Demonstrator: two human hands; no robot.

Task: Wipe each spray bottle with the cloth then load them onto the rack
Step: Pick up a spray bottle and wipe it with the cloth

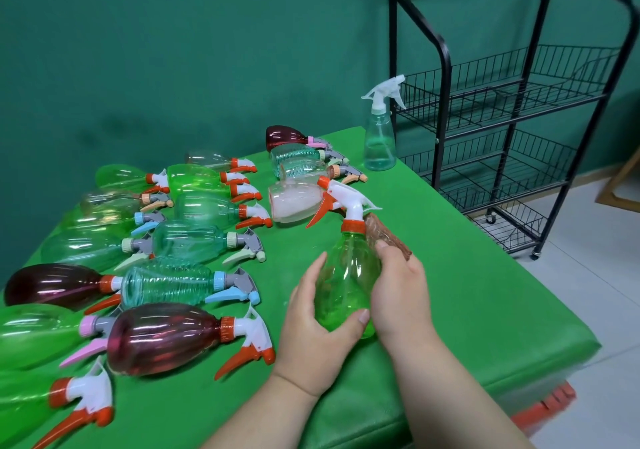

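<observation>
A light green spray bottle (346, 275) with a white and orange trigger head stands upright near the middle of the table. My left hand (315, 327) grips its lower body from the left, thumb across the base. My right hand (401, 292) holds a brown cloth (386, 235) against the bottle's right shoulder and neck. The black wire rack (512, 116) stands on wheels past the table's right edge, its shelves bare.
Several spray bottles lie on their sides across the left of the green table (467, 292), among them a dark red one (166, 337) nearest my left hand. A pale teal bottle (379, 136) stands upright at the far right corner. A tiled floor (595, 292) lies right.
</observation>
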